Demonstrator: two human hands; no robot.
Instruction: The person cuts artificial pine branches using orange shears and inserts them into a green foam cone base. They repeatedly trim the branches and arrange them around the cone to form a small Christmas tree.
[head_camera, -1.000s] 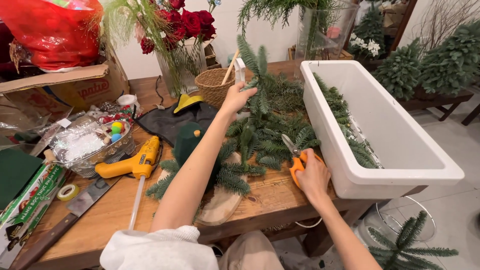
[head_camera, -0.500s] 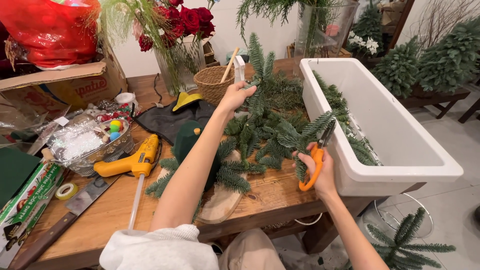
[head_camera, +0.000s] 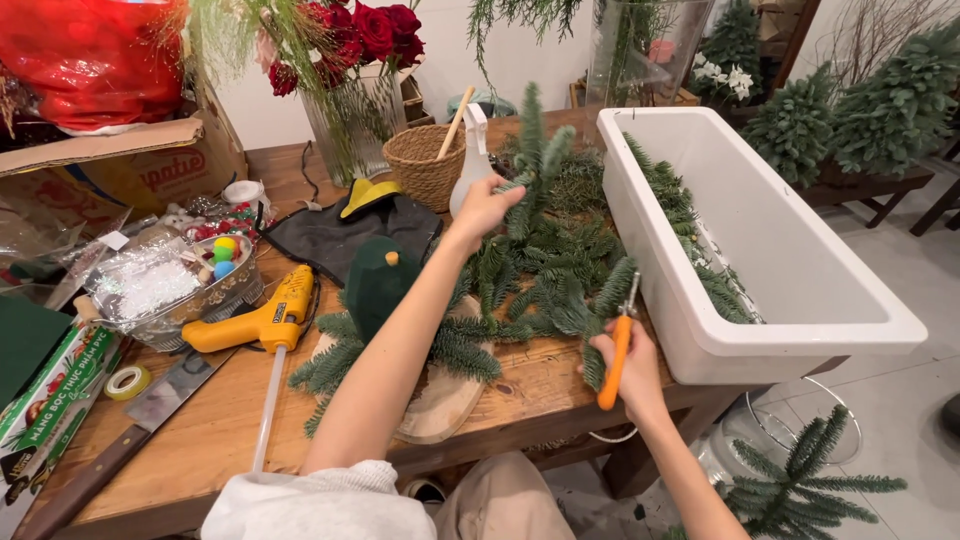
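A wooden worktable (head_camera: 200, 440) crowded with craft supplies: at far left a roll of tape (head_camera: 127, 381) and a long knife (head_camera: 110, 450) lie near the edge, beside a foil tray (head_camera: 165, 295) holding small coloured baubles. A yellow glue gun (head_camera: 258, 322) rests just right of the tray, its glue stick pointing toward the table's front edge. Behind it stand a glass vase of red roses (head_camera: 355, 90) and a wicker basket (head_camera: 425, 165) with a wooden stick in it. At centre, the person's left hand (head_camera: 483, 207) reaches across a dark green cone (head_camera: 378, 283) and closes its fingers around the upright stem of a fir branch (head_camera: 530, 160), which rises from a heap of fir cuttings (head_camera: 540, 280) spread over the tabletop; a white spray bottle (head_camera: 471, 165) stands just behind the hand. To the right, the right hand (head_camera: 630, 365) is clenched around orange-handled pruning shears (head_camera: 617, 350), blades up among the cuttings, close against the near wall of a long white planter box (head_camera: 780, 290) with more greenery along its inner far side.
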